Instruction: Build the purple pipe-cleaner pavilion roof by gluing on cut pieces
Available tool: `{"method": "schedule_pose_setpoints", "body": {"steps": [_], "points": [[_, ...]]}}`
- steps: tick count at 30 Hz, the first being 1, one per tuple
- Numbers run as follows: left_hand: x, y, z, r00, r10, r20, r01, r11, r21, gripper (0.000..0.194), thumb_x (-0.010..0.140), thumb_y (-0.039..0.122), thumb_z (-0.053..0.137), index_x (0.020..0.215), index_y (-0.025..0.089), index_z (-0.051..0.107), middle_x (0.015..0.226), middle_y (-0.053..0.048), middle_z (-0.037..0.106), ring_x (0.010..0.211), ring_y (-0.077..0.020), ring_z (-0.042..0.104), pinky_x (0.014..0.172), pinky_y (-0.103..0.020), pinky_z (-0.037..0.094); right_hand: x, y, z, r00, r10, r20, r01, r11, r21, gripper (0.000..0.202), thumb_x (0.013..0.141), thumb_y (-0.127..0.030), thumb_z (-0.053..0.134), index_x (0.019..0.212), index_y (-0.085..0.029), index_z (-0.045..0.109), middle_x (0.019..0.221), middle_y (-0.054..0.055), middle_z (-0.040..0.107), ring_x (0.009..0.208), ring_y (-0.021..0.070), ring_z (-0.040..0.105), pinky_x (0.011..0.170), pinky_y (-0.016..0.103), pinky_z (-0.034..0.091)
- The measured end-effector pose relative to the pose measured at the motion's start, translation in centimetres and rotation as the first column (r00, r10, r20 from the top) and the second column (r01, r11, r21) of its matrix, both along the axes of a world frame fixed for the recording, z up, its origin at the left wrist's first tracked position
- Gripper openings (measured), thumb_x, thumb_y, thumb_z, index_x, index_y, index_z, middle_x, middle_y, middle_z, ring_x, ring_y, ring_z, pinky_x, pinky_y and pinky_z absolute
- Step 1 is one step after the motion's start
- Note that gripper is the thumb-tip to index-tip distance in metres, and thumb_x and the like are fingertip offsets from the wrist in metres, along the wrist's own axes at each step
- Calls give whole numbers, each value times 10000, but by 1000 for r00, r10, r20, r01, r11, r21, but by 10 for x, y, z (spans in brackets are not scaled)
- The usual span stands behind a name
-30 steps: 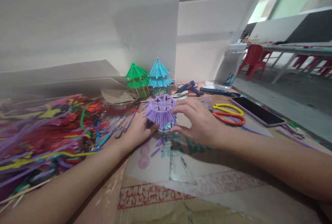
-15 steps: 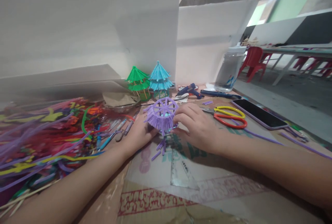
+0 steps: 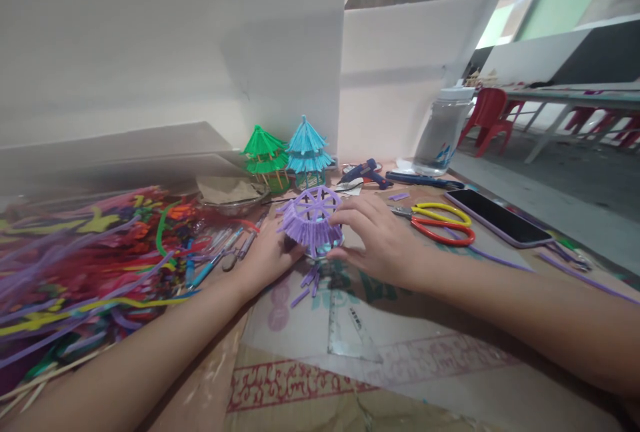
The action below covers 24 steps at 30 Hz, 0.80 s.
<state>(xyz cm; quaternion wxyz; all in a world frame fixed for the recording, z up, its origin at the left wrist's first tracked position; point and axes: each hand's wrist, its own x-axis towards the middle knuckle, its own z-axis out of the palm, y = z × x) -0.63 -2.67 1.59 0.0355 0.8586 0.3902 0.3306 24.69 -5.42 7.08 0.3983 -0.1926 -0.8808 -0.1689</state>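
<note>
A small purple model pavilion [image 3: 311, 227] stands upright on the table in front of me, with a fringed roof of short pipe-cleaner pieces and an open spoked top. My left hand [image 3: 273, 247] grips its left side, the fingers partly hidden behind it. On the right side, my right hand [image 3: 376, 240] has its index finger at the roof edge and its thumb low by the base. Whether a small piece is between those fingertips I cannot make out. Several cut purple pieces [image 3: 311, 279] lie just in front of the model.
Green [image 3: 265, 159] and blue [image 3: 307, 155] model pavilions stand behind. Pipe cleaners [image 3: 100, 259] are heaped at left. To the right are scissors [image 3: 445, 224], a phone [image 3: 500, 219], a glue gun [image 3: 367, 173] and a water bottle [image 3: 443, 132]. A clear set square [image 3: 350, 335] lies nearer me.
My right fingers have lifted and drawn back slightly from the roof's right edge, showing more of the base. The left hand has stayed in place on the model.
</note>
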Motion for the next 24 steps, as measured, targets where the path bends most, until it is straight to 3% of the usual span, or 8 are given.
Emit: {"method": "schedule_pose_setpoints", "body": {"steps": [3, 8, 12, 15, 19, 24], "points": [[0, 1, -1, 1000, 1, -9, -1, 1000, 21, 537, 878, 260, 640, 1410, 231, 579, 1493, -109, 570, 1426, -343, 472, 1195, -561, 383, 2, 2, 2, 1000, 19, -8, -19, 1000, 25, 361, 954, -406, 660, 1181, -130, 606, 1092, 147, 693, 1074, 275, 606, 939, 425, 479], [0, 2, -2, 1000, 8, 3, -9, 1000, 24, 512, 875, 268, 655, 1384, 238, 599, 1474, -92, 585, 1411, -336, 488, 1200, -543, 391, 6, 2, 3, 999, 34, 38, -37, 997, 67, 125, 986, -275, 607, 1046, -170, 640, 980, 94, 704, 968, 241, 606, 885, 403, 480], [1, 2, -1, 1000, 13, 7, -14, 1000, 13, 490, 866, 257, 652, 1355, 235, 617, 1433, -91, 616, 1377, -334, 518, 1186, -543, 404, 7, 4, 1, 997, 5, 81, -16, 991, 135, 100, 985, -248, 608, 1043, -182, 656, 959, 75, 714, 946, 234, 593, 864, 393, 466], [1, 2, -1, 1000, 20, 0, -20, 1000, 15, 477, 860, 260, 654, 1335, 232, 633, 1403, -96, 637, 1353, -334, 542, 1173, -544, 417, 7, 4, 0, 998, 23, 55, -29, 994, 108, 126, 985, -272, 617, 1052, -169, 647, 978, 84, 716, 962, 236, 601, 870, 394, 474], [0, 2, -2, 1000, 22, -15, -21, 999, 30, 499, 856, 264, 653, 1353, 224, 628, 1419, -105, 631, 1363, -345, 536, 1166, -553, 419, 6, 3, 0, 1000, -15, 24, 13, 996, 88, 362, 971, -402, 639, 1222, -141, 626, 1077, 125, 700, 1043, 269, 590, 915, 427, 477], [0, 2, -2, 999, 25, -35, -23, 999, 38, 510, 871, 285, 628, 1372, 191, 612, 1456, -133, 599, 1394, -373, 498, 1142, -584, 422, 5, 3, -1, 996, -68, 54, 64, 996, 62, 331, 980, -301, 625, 1270, -142, 640, 1098, 127, 687, 1055, 271, 578, 936, 430, 474]]}}
